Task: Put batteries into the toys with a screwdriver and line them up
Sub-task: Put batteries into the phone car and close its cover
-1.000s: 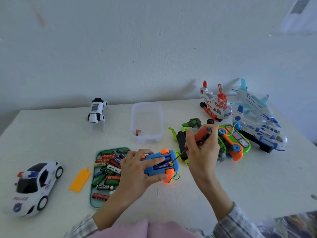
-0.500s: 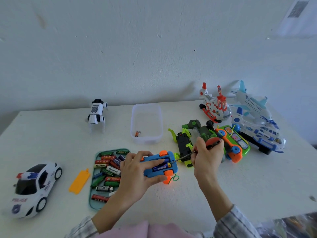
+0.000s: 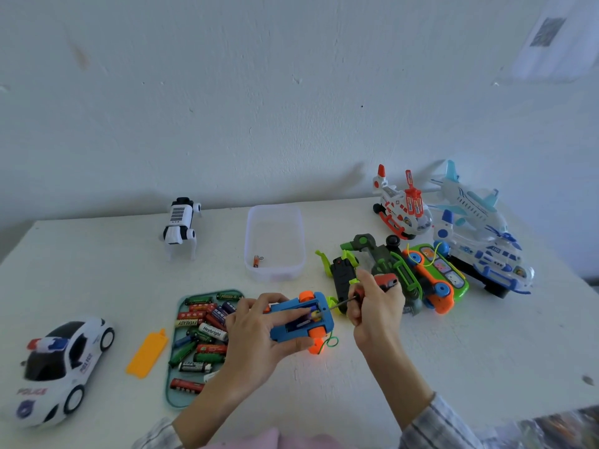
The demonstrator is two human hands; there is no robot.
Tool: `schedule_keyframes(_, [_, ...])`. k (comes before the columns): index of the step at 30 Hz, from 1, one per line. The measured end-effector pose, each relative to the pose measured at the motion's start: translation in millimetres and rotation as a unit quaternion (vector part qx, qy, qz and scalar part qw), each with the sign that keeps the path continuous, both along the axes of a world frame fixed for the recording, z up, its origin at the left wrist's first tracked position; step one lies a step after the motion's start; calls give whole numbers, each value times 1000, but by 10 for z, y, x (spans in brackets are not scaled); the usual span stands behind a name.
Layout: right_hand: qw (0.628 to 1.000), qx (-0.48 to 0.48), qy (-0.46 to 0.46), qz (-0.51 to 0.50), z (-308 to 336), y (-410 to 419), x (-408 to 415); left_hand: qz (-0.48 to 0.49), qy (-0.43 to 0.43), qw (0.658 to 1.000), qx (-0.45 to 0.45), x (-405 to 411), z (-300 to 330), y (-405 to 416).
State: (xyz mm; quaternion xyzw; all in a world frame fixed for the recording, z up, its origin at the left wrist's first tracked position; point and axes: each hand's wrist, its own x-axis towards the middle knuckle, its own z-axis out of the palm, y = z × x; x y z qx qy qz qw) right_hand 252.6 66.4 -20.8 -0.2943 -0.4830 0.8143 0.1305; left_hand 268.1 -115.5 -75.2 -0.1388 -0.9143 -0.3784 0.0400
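Left hand (image 3: pixel 259 335) grips blue toy car (image 3: pixel 303 317), upside down, belly toward camera, so open battery bay faces up; fingers wrap over top, thumb under near edge. Right hand (image 3: pixel 376 306) clenches screwdriver (image 3: pixel 384 281) by red handle, shaft slanting toward 8 o'clock, tip at bay's right end, likely prying or seating cell. Wrist cocked, forearm entering from 5 o'clock. Car sits mid-counter (image 3: pixel 453 367). Tray of batteries (image 3: pixel 201 345) at car's 9 o'clock, within reach. Orange cover (image 3: pixel 147 353) lies beyond tray, same direction.
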Motion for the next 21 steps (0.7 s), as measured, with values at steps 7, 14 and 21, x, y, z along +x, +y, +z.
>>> schedule_keyframes(7, [869,435,0,234,94,57,-30,-1,-6,1000,0,-29,6,17])
schedule_keyframes(14, [853,426,4,300,-78,-64,-30,-26,-13,999,-33,-33,70,66])
schedule_keyframes(21, [853,436,18,287,-193,-106,-32,-14,30,999,-22,-97,-4,106])
